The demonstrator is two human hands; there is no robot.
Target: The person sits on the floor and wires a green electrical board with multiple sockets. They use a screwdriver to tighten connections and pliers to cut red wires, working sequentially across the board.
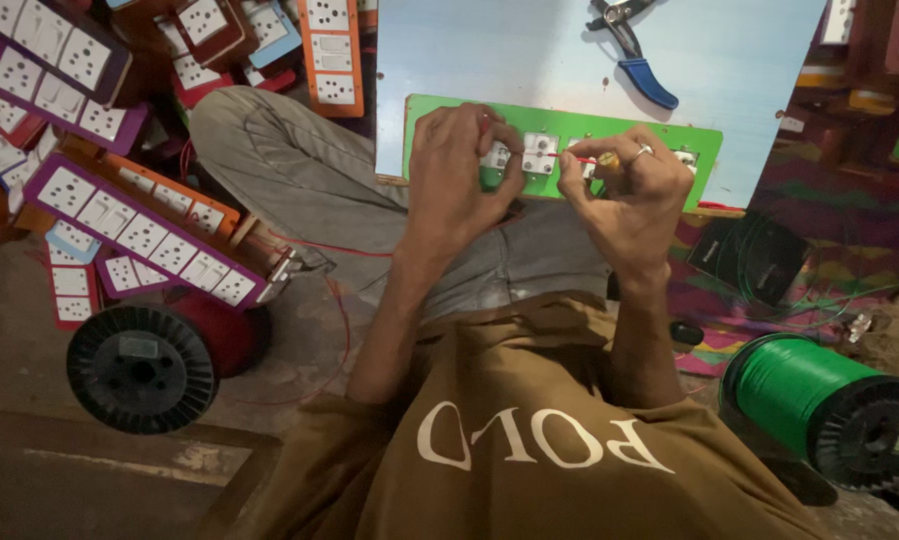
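Observation:
A green switch board panel point(450, 112) lies across my lap against a light blue board point(510, 50). White switch and socket modules point(541, 153) are set into it. My left hand point(457, 170) pinches a thin red wire at a module near the panel's left part. My right hand point(627, 190), with a ring on one finger, grips a small yellow-handled screwdriver point(608, 160) whose tip points left toward the modules. Both hands hide much of the panel's lower edge.
Blue-handled pliers point(635, 60) lie on the blue board. Stacks of finished switch boards point(135, 215) in purple and orange frames fill the left. A red wire spool point(165, 355) sits at the left, a green wire spool point(820, 395) at the right.

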